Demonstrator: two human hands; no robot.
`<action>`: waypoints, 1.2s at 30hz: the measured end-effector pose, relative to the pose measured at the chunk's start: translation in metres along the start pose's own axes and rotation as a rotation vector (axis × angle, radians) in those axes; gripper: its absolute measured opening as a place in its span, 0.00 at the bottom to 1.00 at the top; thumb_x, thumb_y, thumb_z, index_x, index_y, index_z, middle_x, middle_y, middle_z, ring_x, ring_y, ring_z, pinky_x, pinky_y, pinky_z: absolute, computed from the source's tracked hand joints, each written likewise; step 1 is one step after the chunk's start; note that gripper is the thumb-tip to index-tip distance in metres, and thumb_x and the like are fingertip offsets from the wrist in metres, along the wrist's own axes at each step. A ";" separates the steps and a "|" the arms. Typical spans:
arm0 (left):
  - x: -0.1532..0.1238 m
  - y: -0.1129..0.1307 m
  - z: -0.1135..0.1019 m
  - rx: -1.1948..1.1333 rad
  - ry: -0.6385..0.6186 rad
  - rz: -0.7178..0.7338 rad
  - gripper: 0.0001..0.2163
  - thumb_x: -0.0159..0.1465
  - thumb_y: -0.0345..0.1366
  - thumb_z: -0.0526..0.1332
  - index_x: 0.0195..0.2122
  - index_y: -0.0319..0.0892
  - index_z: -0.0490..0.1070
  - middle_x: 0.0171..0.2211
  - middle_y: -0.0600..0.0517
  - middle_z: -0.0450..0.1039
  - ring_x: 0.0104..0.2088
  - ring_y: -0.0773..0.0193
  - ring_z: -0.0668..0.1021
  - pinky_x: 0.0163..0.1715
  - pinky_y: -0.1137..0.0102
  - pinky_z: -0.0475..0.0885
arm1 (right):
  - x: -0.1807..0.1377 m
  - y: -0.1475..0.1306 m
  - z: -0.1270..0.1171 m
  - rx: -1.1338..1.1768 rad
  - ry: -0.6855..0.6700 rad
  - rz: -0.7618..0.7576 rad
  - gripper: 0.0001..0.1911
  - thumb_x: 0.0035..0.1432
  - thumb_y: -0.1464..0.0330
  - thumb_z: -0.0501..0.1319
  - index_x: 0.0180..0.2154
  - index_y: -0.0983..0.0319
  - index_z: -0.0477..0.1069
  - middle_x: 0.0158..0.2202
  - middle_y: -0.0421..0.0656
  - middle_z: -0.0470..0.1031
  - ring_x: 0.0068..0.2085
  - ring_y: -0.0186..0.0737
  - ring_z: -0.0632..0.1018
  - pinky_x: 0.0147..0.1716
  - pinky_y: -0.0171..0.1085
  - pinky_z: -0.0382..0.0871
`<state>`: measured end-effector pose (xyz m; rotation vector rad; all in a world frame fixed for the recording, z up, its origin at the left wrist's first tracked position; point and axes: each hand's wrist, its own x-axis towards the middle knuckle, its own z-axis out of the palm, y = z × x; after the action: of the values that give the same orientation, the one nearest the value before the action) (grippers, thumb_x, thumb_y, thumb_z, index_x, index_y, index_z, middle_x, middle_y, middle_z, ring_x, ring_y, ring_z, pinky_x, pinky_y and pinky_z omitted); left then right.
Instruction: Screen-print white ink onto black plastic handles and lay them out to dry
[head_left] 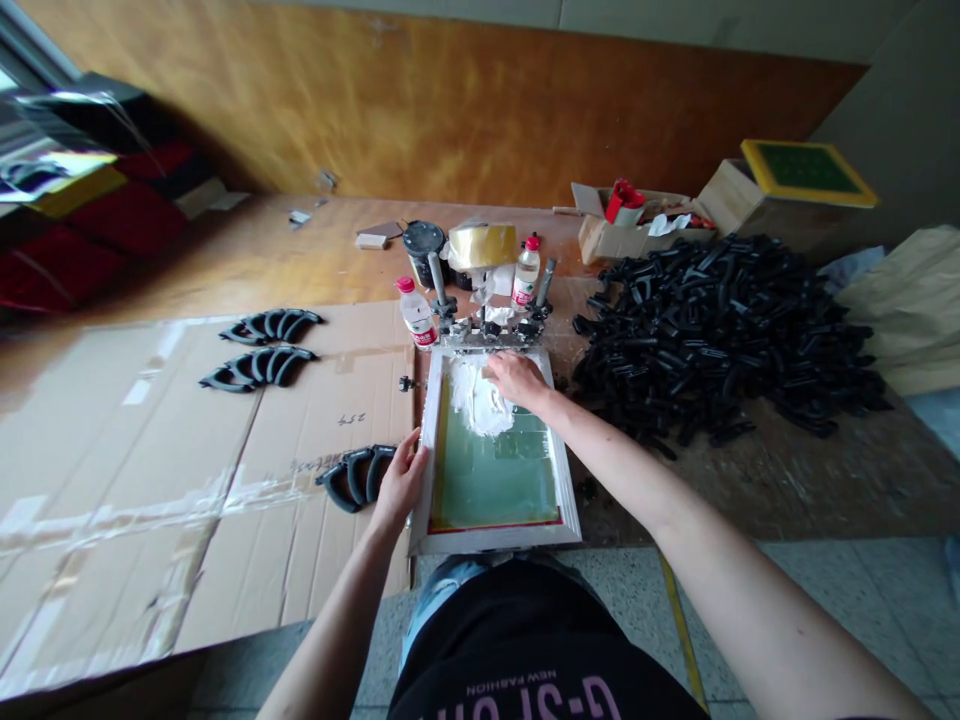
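A silkscreen frame (568, 500) with a metal border and green mesh lies in front of me, clamped at its far end. White ink (480, 398) is spread thickly over the upper part of the mesh. My right hand (517, 380) is closed over the ink around what looks like a squeegee (490, 373); only a small tan edge of it shows. On the frame's left side, my left hand (405, 475) grips the border. Right beside that hand, curved black plastic parts (360, 477) lie in a row on the cardboard.
Two more rows of black parts (262, 368) rest on the cardboard (150, 470) at left. A large heap of black parts (720, 340) covers the right side. Behind the hinge clamp (491, 328) stand bottles (416, 312), a dark tub (424, 240) and a tape roll (482, 246).
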<state>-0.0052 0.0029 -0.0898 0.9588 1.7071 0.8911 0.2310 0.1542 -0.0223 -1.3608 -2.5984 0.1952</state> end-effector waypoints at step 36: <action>0.008 0.158 0.010 -0.651 0.063 0.261 0.24 0.63 0.53 0.57 0.55 0.44 0.69 0.42 0.47 0.78 0.41 0.61 0.79 0.34 0.69 0.76 | -0.066 0.059 0.027 0.238 0.118 0.307 0.16 0.54 0.64 0.69 0.45 0.62 0.75 0.41 0.46 0.77 0.45 0.43 0.75 0.48 0.41 0.66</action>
<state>0.0341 0.0786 0.0436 0.7113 1.2166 1.5400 0.3084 0.1322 -0.0686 -1.6183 -2.1790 0.4404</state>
